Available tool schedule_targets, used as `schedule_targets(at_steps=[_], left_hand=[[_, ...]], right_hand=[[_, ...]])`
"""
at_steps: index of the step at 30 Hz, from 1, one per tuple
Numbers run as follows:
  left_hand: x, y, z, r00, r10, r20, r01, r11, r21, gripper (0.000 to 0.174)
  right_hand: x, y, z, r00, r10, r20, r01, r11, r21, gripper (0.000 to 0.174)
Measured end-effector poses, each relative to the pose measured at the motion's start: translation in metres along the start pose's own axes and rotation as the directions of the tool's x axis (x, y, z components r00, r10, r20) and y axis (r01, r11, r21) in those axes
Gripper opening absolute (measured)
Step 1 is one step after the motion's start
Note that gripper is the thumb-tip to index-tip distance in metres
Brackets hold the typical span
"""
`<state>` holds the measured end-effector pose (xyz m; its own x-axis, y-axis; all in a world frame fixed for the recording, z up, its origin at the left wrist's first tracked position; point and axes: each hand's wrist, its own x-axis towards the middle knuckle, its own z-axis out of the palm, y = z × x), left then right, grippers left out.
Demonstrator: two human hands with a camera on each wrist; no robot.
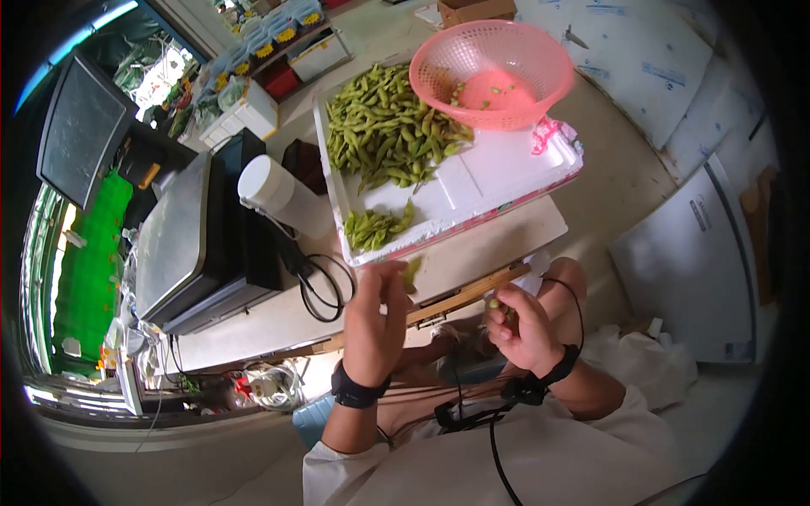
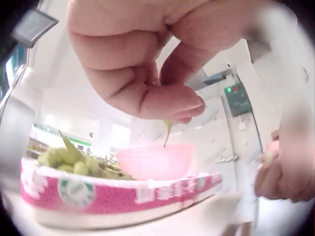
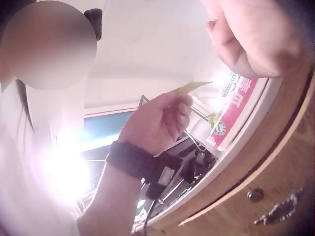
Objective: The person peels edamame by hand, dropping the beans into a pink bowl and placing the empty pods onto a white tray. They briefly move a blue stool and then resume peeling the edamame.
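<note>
My left hand (image 1: 373, 325) is by the near edge of a white foam box (image 1: 460, 221) and pinches a green edamame pod (image 1: 412, 275) between thumb and fingertips. In the left wrist view only the thin tip of the pod (image 2: 168, 132) pokes out below the fingers. To the right, my right hand (image 1: 527, 333) curls its fingers round small green beans (image 1: 496, 305), partly hidden in the palm. A large pile of edamame pods (image 1: 384, 122) fills the box's far left, with a smaller heap of pods (image 1: 371, 229) at its near corner. A pink colander (image 1: 540, 88) holds a few beans.
Left of the box stand a white lidded container (image 1: 283, 194), a black cable (image 1: 325, 295) and a weighing scale (image 1: 177, 228). The table's wooden edge (image 1: 464, 297) runs below my hands. A white appliance (image 1: 688, 261) is on the right.
</note>
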<state>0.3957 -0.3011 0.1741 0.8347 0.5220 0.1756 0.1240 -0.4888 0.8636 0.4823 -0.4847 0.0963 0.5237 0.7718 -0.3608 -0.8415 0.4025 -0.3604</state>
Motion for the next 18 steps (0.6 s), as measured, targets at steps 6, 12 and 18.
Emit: schedule_targets(at_steps=[6,12,18], left_hand=[[0.071,-0.007,0.010,0.902,0.424,-0.082,-0.312,0.771,0.555,0.011],[0.092,-0.034,0.019,0.880,0.474,-0.027,-0.308,0.613,0.727,0.015],[0.011,0.011,0.016,0.973,0.230,-0.028,-0.208,0.921,0.328,0.016]], right_hand=[[0.024,-0.001,0.001,0.976,0.033,0.216,-0.052,0.995,0.086,0.020],[0.054,-0.005,-0.003,0.992,-0.075,0.106,0.063,0.991,0.116,0.024],[0.022,-0.019,-0.025,0.997,-0.040,0.071,0.033,0.995,0.098,0.028]])
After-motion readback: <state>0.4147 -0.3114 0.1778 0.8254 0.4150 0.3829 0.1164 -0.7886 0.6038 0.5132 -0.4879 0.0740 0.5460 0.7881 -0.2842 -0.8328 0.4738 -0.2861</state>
